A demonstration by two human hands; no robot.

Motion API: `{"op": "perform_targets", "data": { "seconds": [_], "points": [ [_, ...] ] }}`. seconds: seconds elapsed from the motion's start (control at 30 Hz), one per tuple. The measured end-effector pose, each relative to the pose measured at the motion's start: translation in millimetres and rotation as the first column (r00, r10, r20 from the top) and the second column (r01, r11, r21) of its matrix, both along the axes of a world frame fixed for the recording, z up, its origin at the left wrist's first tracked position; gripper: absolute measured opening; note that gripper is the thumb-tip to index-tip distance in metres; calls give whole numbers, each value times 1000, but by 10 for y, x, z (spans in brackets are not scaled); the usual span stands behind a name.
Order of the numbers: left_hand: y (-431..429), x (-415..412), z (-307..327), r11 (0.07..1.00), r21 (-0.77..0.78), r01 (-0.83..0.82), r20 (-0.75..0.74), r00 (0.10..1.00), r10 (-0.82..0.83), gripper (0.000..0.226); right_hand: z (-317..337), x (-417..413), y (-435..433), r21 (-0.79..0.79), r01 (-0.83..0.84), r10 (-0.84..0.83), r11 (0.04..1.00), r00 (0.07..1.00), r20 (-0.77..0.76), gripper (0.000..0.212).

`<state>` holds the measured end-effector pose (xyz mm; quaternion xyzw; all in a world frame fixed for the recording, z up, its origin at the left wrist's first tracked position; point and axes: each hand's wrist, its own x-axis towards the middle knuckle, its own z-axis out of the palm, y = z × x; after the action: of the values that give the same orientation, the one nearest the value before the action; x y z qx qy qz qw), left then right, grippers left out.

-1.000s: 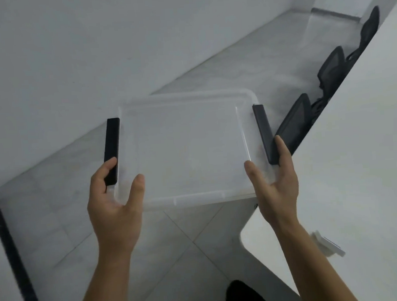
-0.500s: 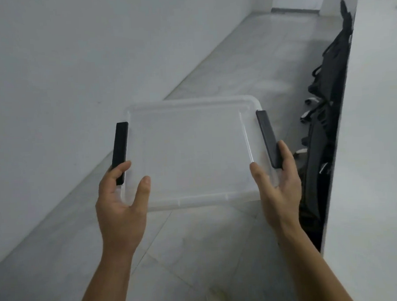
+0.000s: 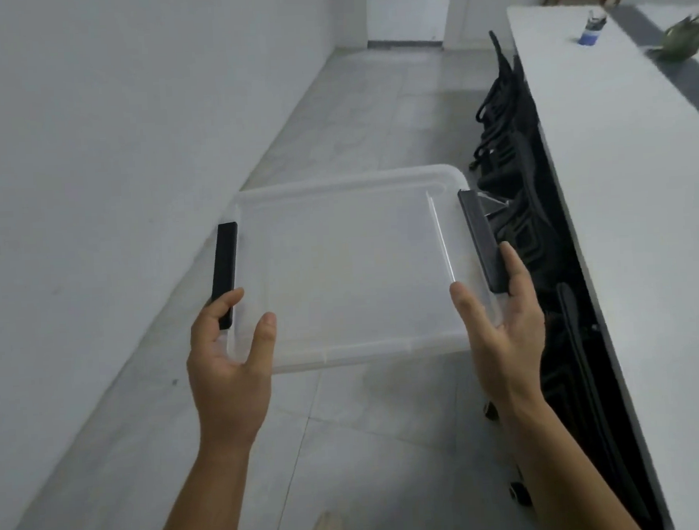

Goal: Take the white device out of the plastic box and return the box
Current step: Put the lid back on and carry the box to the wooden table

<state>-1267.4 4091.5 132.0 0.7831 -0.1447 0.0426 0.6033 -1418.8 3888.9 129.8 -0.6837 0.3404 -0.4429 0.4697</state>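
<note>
Clear plastic box (image 3: 352, 268) held level above the floor (image 3: 388, 425), lid up, long axis left-right; black latches (image 3: 224, 271) on short ends; left hand (image 3: 227, 360) and right hand (image 3: 501, 325) grip near corners; bench (image 3: 618, 169) to right.

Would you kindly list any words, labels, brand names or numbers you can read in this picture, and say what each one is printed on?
None can be read.
Clear plastic box with black side latches, held by the left hand and right hand: no print visible.
Small blue-and-white bottle on the long white table: any label is too small and blurred to read.
</note>
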Motion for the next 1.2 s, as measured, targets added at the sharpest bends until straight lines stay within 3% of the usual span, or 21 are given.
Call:
{"op": "perform_targets", "data": {
  "seconds": [0.27, 0.4, 0.6, 0.87, 1.2],
  "points": [
    [-1725, 1270, 35, 932, 41, 360, 16, 932, -361, 38, 12, 628, -1133, 7, 315, -315, 949, 949, -18, 76],
    [-2757, 1719, -126, 891, 51, 452, -4, 892, -452, 36, -162, 961, -1954, 25, 422, -421, 906, 907, -31, 76],
    [-4254, 2468, -73, 895, 63, 441, -14, 897, -441, 37, -200, 1743, -3463, 101, 405, -405, 909, 914, -24, 83],
    [-5798, 3681, 91, 937, 58, 344, 16, 938, -345, 36, 3, 3097, -5282, 86, 273, -272, 958, 962, -25, 76],
    [-8378, 5473, -269, 933, 30, 359, -62, 932, -357, 36, -194, 4905, -7827, 87, 311, -302, 946, 948, -99, 78]
  ]
}}
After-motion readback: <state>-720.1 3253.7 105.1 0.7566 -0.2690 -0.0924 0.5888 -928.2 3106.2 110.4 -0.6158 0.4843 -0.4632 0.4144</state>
